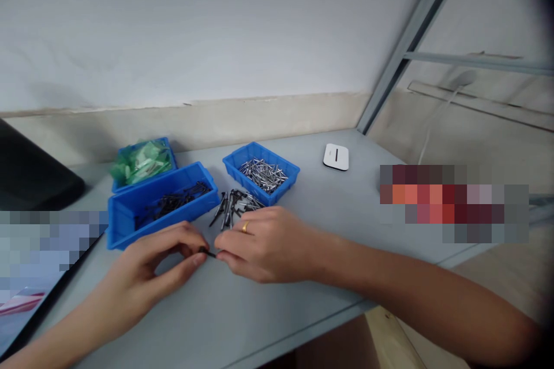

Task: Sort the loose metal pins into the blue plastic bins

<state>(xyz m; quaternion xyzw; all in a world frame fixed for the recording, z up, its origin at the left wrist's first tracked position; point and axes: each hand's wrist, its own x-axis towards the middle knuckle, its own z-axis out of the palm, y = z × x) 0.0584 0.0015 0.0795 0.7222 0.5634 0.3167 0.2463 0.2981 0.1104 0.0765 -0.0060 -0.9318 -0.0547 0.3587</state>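
Observation:
A thin dark screw-like piece [209,253] spans the small gap between my two hands, above the table. My left hand [167,259] pinches its thicker black end between thumb and forefinger. At its other end, my right hand [264,245], with a gold ring on one finger, has its fingertips closed; what lies inside them is hidden. Just behind the right hand is a loose pile of silver-and-black pins [231,207], partly covered by that hand. A long blue bin [123,225] beyond the left hand holds dark screw-like pieces [177,203]. Another blue bin [285,187] contains silver pins [264,176].
A third blue bin [167,144] with a green plastic bag [145,161] stands at the back left. Farther right lies a white box-shaped device [336,157]. A dark object [34,167] and a blurred screen-like area flank the left side. A metal frame post [389,69] rises at the right.

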